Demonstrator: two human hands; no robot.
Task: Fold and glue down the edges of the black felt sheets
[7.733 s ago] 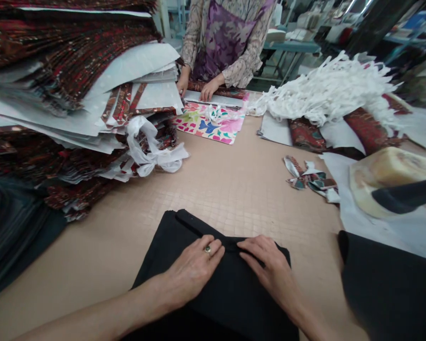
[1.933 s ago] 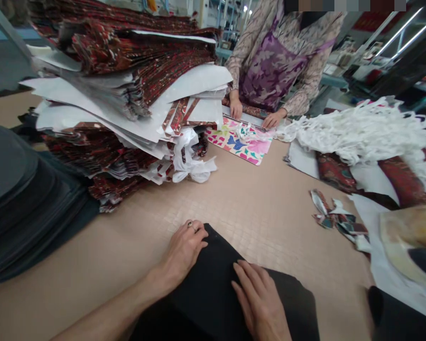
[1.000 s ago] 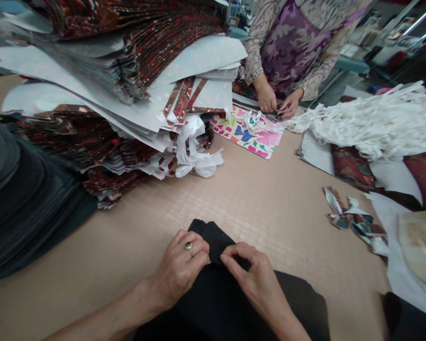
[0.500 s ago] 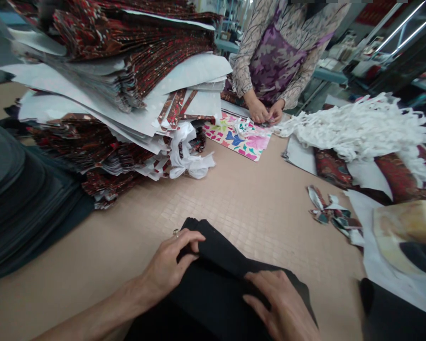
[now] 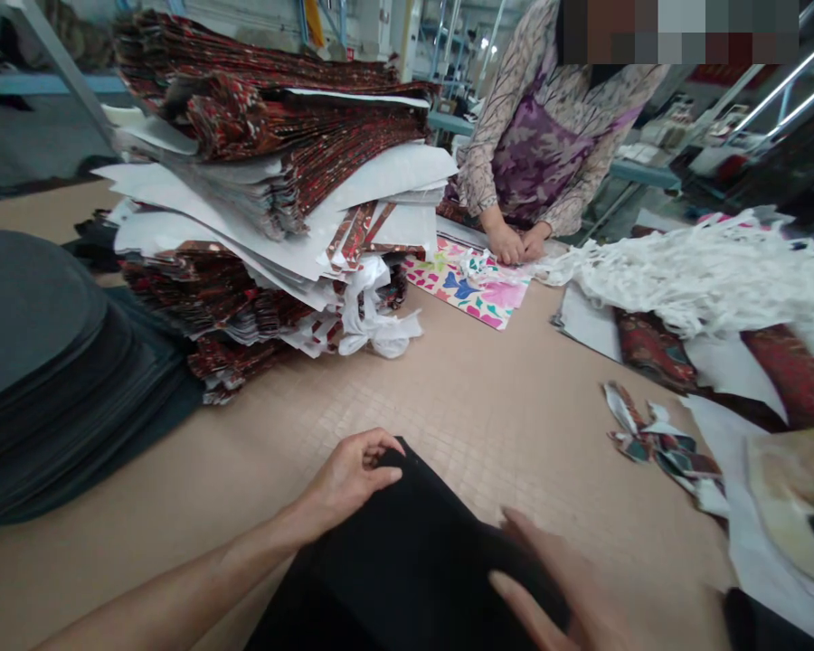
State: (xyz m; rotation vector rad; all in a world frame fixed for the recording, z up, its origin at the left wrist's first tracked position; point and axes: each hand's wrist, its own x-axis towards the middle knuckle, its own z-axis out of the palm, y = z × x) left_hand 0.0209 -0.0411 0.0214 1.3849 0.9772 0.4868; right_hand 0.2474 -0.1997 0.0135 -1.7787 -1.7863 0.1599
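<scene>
Black fabric (image 5: 407, 551) lies in front of me on the tan table, its narrow far end pointing away. My left hand (image 5: 353, 475) is closed at that far corner, thumb and fingertips pinching the cloth. Along the fabric's right edge is my right hand (image 5: 549, 579), smeared by motion, with thumb and fingers apart; its lower part runs out of the picture.
Piles of red-brown patterned cloth and white sheets (image 5: 278, 253) rise at the back left, beside stacked dark rounded pieces (image 5: 33, 334). Across the table (image 5: 502, 407) a person (image 5: 543, 154) works near a floral piece (image 5: 468, 285). White strips (image 5: 705, 271) and tied scraps (image 5: 665, 443) lie right.
My left hand has shifted to the fabric's far corner, where the loose layered edges now look flatter and aligned. The right hand has slid toward the right edge. The whole view has swung slightly left.
</scene>
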